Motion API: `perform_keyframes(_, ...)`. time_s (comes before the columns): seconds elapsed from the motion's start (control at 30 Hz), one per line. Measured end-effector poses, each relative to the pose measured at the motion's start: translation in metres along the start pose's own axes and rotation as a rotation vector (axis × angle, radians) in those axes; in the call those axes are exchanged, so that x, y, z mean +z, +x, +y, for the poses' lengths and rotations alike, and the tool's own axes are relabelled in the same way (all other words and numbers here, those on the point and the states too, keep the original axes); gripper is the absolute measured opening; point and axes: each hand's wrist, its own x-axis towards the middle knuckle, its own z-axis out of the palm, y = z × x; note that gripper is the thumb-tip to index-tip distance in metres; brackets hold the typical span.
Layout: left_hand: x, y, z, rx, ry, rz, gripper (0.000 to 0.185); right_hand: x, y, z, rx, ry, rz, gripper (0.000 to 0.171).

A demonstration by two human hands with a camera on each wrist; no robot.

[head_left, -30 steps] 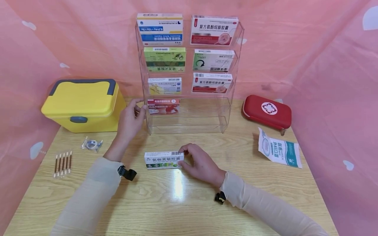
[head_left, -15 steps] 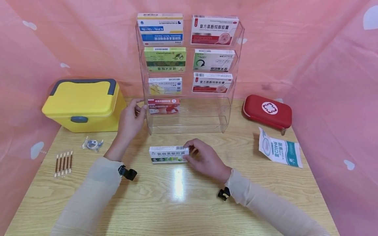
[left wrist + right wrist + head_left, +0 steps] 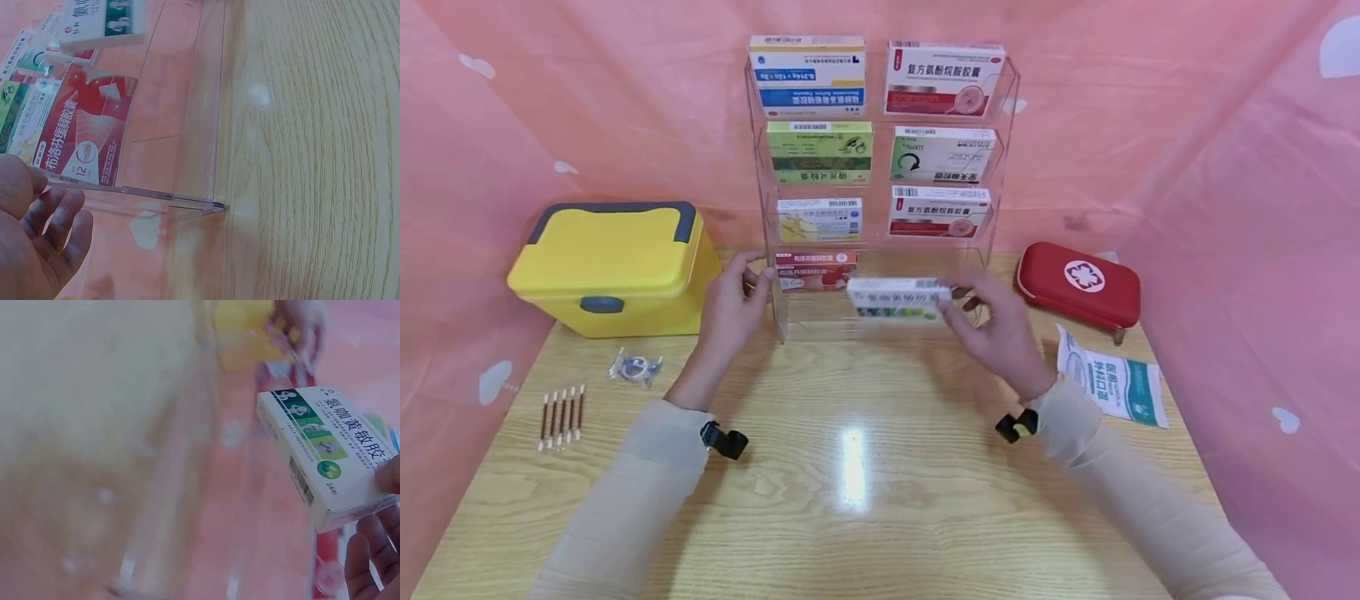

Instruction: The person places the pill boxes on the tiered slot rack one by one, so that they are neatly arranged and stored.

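Note:
Between the thumb and fingers of my right hand (image 3: 996, 333) is a white medicine box (image 3: 895, 302) with green pictures, pinched at its right end. The box is in front of the bottom tier of a clear display rack (image 3: 917, 332), right of a red medicine box (image 3: 816, 272). In the right wrist view the white medicine box (image 3: 325, 450) shows its printed face and barcode side. My left hand (image 3: 733, 300) holds the rack's left side edge. In the left wrist view the thumb and fingers of the left hand (image 3: 37, 231) lie on either side of that edge, beside the red box (image 3: 90, 125).
Upper tiers hold several medicine boxes, among them a green box (image 3: 820, 153). A yellow case (image 3: 610, 258) stands left of the rack. At right lie a red first-aid pouch (image 3: 1078, 283) and a mask packet (image 3: 1112, 379). Cotton swabs (image 3: 561, 417) lie at left.
My right hand has lifted the white medicine box off the table and carried it forward and right to the rack's bottom tier. The left hand has stayed at the rack's edge.

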Motion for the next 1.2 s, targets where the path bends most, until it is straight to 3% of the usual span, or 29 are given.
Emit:
perform_keyframes(0.13, 0.0, 0.0, -0.001, -0.001, -0.001, -0.004, 0.035, -0.02, 0.02, -0.004, -0.014, -0.042, 0.077, 0.031)
perform_keyframes(0.27, 0.0, 0.0, 0.0, -0.003, -0.004, -0.001, 0.035, -0.03, 0.035, 0.015, -0.015, -0.105, 0.095, 0.031)
perform_keyframes(0.47, 0.0, 0.0, -0.002, 0.004, -0.009, -0.002, 0.035, -0.035, 0.045, 0.039, -0.006, -0.173, 0.04, 0.034)
perform_keyframes(0.77, 0.0, 0.0, -0.002, -0.009, -0.017, -0.011, 0.036, -0.035, 0.044, 0.045, 0.1, -0.288, -0.06, 0.034)
perform_keyframes(1.0, 0.002, 0.001, -0.002, -0.009, -0.019, -0.015, 0.037, -0.037, 0.042, 0.047, 0.041, -0.417, -0.079, 0.04)
perform_keyframes(1.2, 0.001, 0.0, -0.002, -0.02, -0.02, -0.016, 0.036, -0.038, 0.042, 0.048, 0.039, -0.445, -0.084, 0.04)
